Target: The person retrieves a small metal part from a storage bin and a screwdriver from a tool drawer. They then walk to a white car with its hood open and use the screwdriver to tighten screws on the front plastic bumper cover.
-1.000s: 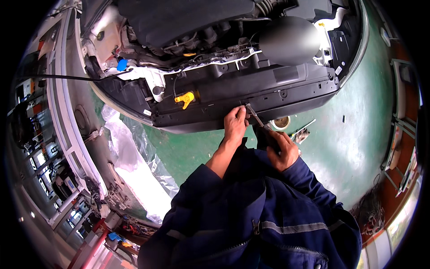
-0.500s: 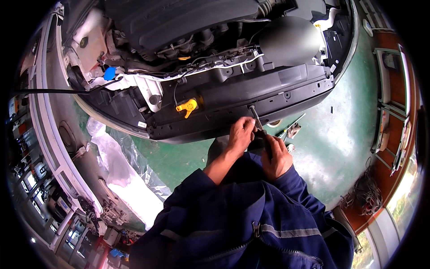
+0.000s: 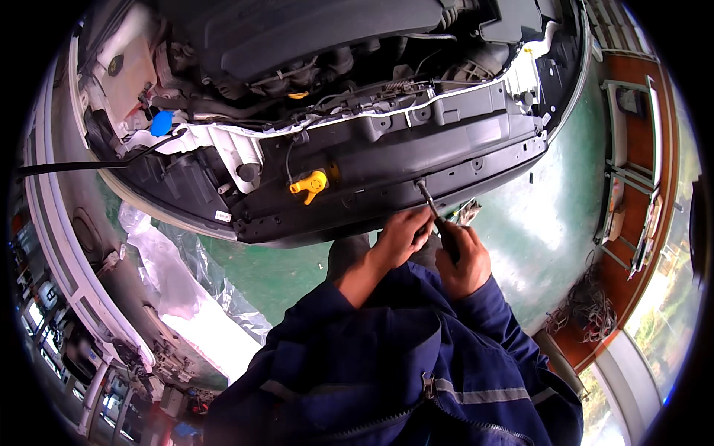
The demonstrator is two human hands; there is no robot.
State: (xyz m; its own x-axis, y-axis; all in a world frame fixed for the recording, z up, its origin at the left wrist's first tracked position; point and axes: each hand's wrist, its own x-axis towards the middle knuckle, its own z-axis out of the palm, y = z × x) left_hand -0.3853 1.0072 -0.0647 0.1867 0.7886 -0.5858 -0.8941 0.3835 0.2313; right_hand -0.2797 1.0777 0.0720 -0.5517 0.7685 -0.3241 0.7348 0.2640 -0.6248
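Note:
My right hand (image 3: 468, 260) is wrapped round the dark handle of a screwdriver (image 3: 430, 199). Its bare metal shaft points up and left, and the wider tip meets the top face of the black front panel (image 3: 401, 152) of a car. Beside the shaft, my left hand (image 3: 402, 238) is closed, with thumb and fingertips pinched at the metal just above the handle. Part of the grip is hidden by the fingers. Left of the tip, a yellow cap with a lever-like tab (image 3: 310, 184) stands out on the panel.
The open engine bay, with its black engine cover (image 3: 297, 37), lies beyond the panel. A blue cap (image 3: 161, 123) and a black rod (image 3: 82, 166) are at the left. Clear plastic sheeting (image 3: 171, 275) lies on the green floor; coiled cables (image 3: 587, 308) lie at the right.
The view has shifted slightly. My left hand has come down a little along the shaft, while the tip stays at the panel. A blurred round shape over the engine bay's right is gone.

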